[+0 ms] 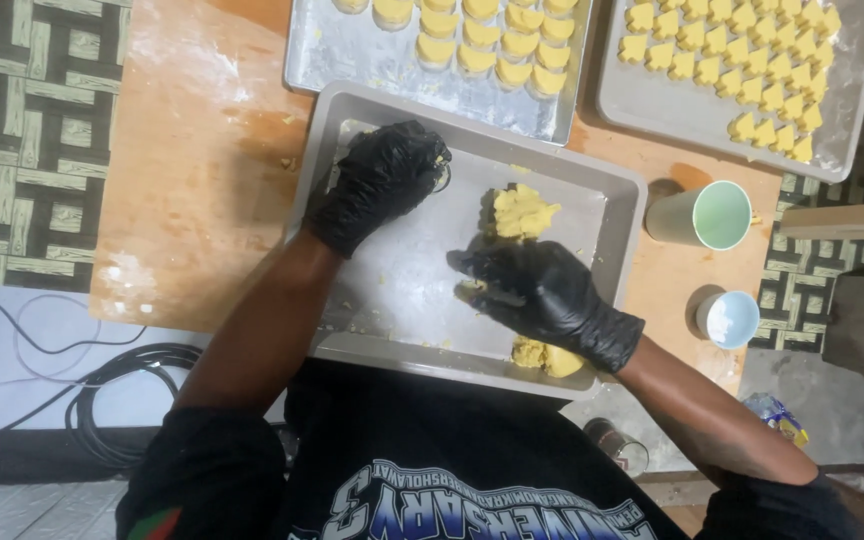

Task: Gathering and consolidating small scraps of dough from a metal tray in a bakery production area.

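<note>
Both my hands wear black gloves over a grey metal tray on a wooden board. My left hand is curled shut near the tray's far left corner, with a bit of yellow dough showing at its fingertips. My right hand rests on the tray floor, fingers pinching a small piece of yellow dough. A lump of yellow dough lies just beyond my right hand. Another dough lump sits at the tray's near edge under my right wrist.
Two baking trays at the top hold shaped yellow dough pieces: round ones and small star-like ones. A pale green cup and a small white cup stand right of the tray. Black cables lie at left. A small tin sits near my right arm.
</note>
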